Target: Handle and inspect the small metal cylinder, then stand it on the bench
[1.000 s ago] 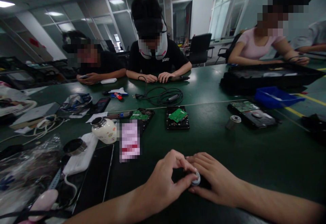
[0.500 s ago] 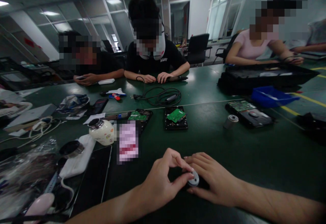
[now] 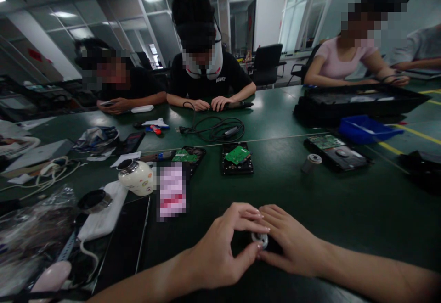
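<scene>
Both my hands meet low in the middle of the view over the dark green table (image 3: 310, 202). My left hand (image 3: 220, 252) curls its thumb and fingers round a small round silver part (image 3: 260, 238). My right hand (image 3: 292, 243) pinches the same part from the right side. Most of the part is hidden between my fingertips. A dark object under it cannot be made out.
Opened hard drives (image 3: 237, 158) with green circuit boards lie mid-table, another drive (image 3: 336, 149) and a small metal cylinder (image 3: 312, 162) to the right. A cream jar (image 3: 136, 176), a tablet (image 3: 124, 243) and cables clutter the left. A blue bin (image 3: 367, 128) and three people sit opposite.
My fingers have shifted round the silver part, and my left hand's fingers now reach further over it. The view has drifted slightly.
</scene>
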Motion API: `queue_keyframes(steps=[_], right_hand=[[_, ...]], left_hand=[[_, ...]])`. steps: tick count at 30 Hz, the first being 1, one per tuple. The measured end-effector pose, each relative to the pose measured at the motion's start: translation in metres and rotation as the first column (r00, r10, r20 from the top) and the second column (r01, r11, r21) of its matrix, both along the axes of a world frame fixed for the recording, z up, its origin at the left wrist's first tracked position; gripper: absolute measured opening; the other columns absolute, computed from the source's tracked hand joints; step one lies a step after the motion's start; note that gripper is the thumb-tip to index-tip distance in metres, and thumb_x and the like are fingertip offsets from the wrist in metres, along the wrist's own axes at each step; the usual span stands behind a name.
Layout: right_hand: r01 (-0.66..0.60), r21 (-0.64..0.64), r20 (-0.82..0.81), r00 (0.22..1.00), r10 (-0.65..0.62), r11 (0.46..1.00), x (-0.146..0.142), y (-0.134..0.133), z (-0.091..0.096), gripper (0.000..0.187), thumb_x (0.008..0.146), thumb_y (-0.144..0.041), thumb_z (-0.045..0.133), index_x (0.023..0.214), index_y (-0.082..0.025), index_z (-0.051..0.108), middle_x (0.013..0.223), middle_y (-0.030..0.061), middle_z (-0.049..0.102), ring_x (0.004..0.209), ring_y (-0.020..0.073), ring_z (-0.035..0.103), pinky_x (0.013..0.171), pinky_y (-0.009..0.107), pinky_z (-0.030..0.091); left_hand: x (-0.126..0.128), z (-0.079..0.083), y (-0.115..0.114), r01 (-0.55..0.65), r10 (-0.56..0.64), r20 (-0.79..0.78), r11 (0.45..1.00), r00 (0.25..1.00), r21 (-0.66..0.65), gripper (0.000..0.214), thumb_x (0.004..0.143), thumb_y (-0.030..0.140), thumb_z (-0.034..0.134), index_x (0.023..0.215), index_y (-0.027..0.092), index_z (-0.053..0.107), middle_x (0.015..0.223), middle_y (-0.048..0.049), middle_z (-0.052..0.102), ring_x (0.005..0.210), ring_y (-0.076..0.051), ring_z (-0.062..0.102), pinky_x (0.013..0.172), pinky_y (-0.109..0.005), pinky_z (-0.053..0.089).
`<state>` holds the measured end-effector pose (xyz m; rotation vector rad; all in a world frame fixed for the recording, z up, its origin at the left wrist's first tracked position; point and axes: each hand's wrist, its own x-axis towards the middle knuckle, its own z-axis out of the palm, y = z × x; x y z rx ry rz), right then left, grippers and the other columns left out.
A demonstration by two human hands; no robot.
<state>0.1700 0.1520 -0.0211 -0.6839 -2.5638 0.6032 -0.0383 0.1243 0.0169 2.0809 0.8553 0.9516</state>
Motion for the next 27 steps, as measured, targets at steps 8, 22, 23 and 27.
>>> queue_keyframes(steps=[8,22,23,27], right_hand=[[-0.008,-0.050,0.019,1.000,0.009,0.999,-0.001,0.000,0.005,0.034,0.086,-0.039,0.060,0.114,-0.019,0.057,0.115,0.0079,0.063,0.111,0.0225,0.054,0.101,0.041,0.036],[-0.006,-0.050,0.010,1.000,0.007,0.999,-0.002,0.000,0.003,0.030,0.087,-0.040,0.059,0.109,-0.020,0.058,0.111,0.0067,0.063,0.107,0.0222,0.054,0.098,0.040,0.037],[-0.007,-0.050,0.010,1.000,0.007,0.999,-0.002,0.000,0.003,0.031,0.087,-0.041,0.060,0.109,-0.020,0.058,0.111,0.0068,0.063,0.107,0.0222,0.054,0.098,0.040,0.036],[-0.011,-0.047,0.012,1.000,0.012,0.999,-0.002,0.000,0.005,0.037,0.087,-0.042,0.060,0.116,-0.019,0.055,0.117,0.0086,0.061,0.110,0.0230,0.053,0.100,0.042,0.036]], left_hand=[[0.002,-0.005,0.005,-0.211,0.211,-0.007,0.976,0.977,-0.053,0.013,0.071,0.025,0.080,0.077,0.018,0.071,0.097,-0.0043,0.061,0.091,-0.018,0.062,0.084,-0.030,0.050],[0.004,-0.008,0.004,-0.171,0.171,0.005,0.982,0.985,0.080,0.011,0.078,0.021,0.075,0.087,0.019,0.069,0.093,-0.0036,0.067,0.088,-0.018,0.065,0.081,-0.030,0.051],[0.006,-0.010,0.004,-0.188,0.186,0.029,0.980,0.982,0.071,0.012,0.078,0.021,0.075,0.086,0.018,0.067,0.087,-0.0030,0.068,0.084,-0.018,0.065,0.079,-0.030,0.051],[0.011,-0.018,0.000,-0.238,0.235,0.123,0.971,0.964,0.016,0.019,0.077,0.024,0.076,0.081,0.018,0.059,0.075,-0.0007,0.067,0.075,-0.017,0.065,0.073,-0.029,0.050]])
